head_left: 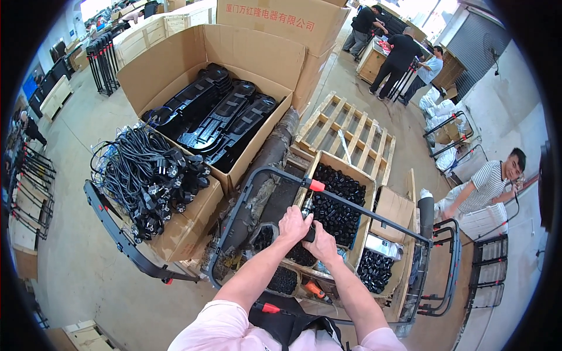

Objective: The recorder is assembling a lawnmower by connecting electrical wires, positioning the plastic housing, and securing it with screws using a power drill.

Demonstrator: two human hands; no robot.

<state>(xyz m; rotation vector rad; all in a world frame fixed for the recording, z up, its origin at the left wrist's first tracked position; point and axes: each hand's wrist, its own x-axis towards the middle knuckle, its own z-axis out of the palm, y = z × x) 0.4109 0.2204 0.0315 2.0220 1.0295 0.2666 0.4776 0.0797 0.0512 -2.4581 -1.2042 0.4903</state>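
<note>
Both hands are closed together over the middle of the bench. My left hand (294, 224) wraps round a dark tool with a shiny metallic end (307, 206); its exact kind is partly hidden by my fingers. On the tool's dark lower part, my right hand (322, 243) grips from the other side. The metallic end points away from me, close to a red joint (316, 185) on a black tubular frame (269, 169). This frame lies across the bench and surrounds my forearms. Just beyond my hands stands a wooden bin (369, 202) filled with small black plastic parts (335, 196).
Left are a pile of black power cords (152, 181) on a carton and an open cardboard box (257, 41) of black panels. An orange tool (316, 289) lies near me. Beyond sits a wooden pallet (351, 128). A person (480, 193) is at right; several others work farther back.
</note>
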